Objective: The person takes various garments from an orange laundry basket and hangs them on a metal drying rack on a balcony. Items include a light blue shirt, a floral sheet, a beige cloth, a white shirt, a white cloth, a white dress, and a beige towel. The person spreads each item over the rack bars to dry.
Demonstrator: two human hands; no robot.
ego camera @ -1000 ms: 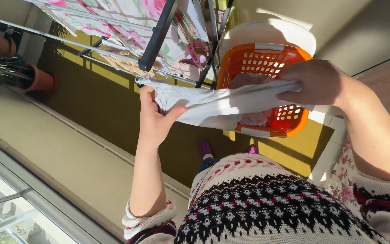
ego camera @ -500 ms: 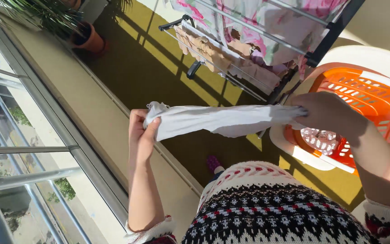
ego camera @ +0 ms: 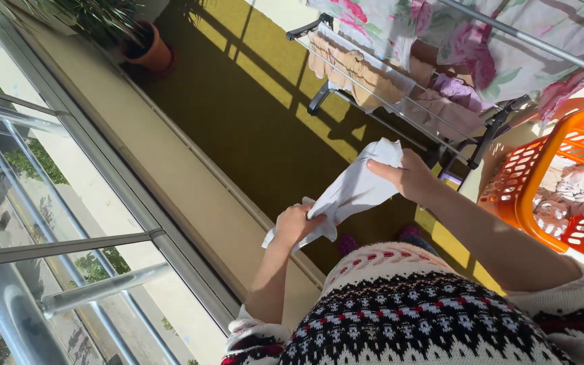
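— Head view, hands first?

— Left hand (ego camera: 297, 225) low and near the body, fist clamped on the lower end of a white, crumpled cotton garment (ego camera: 349, 192). Right hand (ego camera: 407, 177) higher and to the right, thumb and fingers pinched shut on the upper corner of the same cloth.

— Hands together or apart?

— Apart, joined only by the cloth, stretched on a slant between them, lower left to upper right, in mid-air above the olive-green carpeted floor (ego camera: 238, 115).

— Around them?

— Just right of the right hand, an orange plastic laundry basket with slotted walls (ego camera: 542, 182), pale bundled laundry inside. Behind and above, a metal-railed drying rack with dark frame legs (ego camera: 441, 128), hung with a floral pink-and-green sheet (ego camera: 481, 40) and beige and lilac small pieces on the lower rails. Top left, a terracotta plant pot (ego camera: 153, 54) with green leaves, standing on the floor beside a pale ledge (ego camera: 190, 196). Further left, a grey metal window frame with railings (ego camera: 69, 250), street and greenery beyond the glass.

— Nearest the camera?

— A knitted sweater, black, white and red patterned (ego camera: 427, 318), filling the bottom edge; sleeves pushed back, forearms bare. Sunlight in bars across floor and rack.
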